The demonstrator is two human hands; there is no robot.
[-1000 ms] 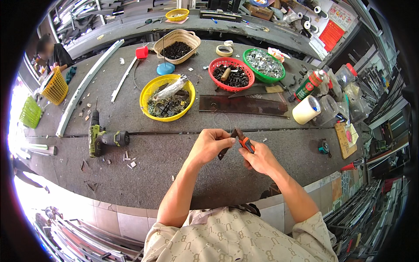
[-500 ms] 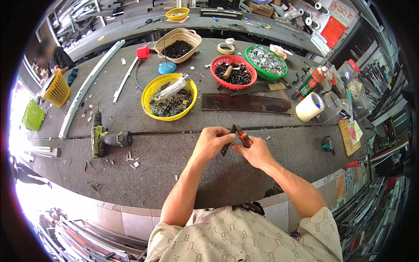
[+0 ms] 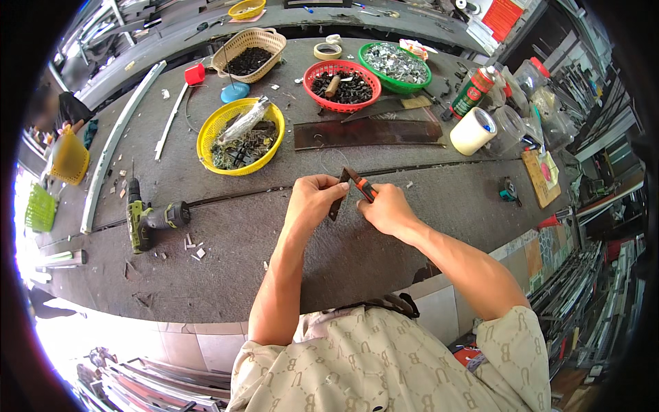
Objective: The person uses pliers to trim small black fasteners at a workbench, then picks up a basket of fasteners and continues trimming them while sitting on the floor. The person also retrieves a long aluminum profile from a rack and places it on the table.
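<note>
Left hand (image 3: 312, 199) pinches a dark flat strip (image 3: 336, 207), tilted, above the grey workbench (image 3: 233, 254). Right hand (image 3: 389, 209) grips orange-and-black pliers (image 3: 365, 188), nose at the strip's upper end. Thin wire loop (image 3: 322, 162) just beyond. Cordless drill (image 3: 139, 221) lies to the left, bit pointing away. Yellow basket (image 3: 204, 147) of mixed bits past the left hand; red basket (image 3: 375, 91) of black parts farther back, beside a green basket (image 3: 425, 79) of silvery pieces. Spray can (image 3: 472, 93) at right, tilted.

The workbench (image 3: 226, 275) is viewed from the wearer's head by one fisheye camera, angled down and forward. The left hand (image 3: 309, 199) and right hand (image 3: 388, 210) are framed nearby at centre, the far bench (image 3: 274, 20) smaller at the top.
</note>
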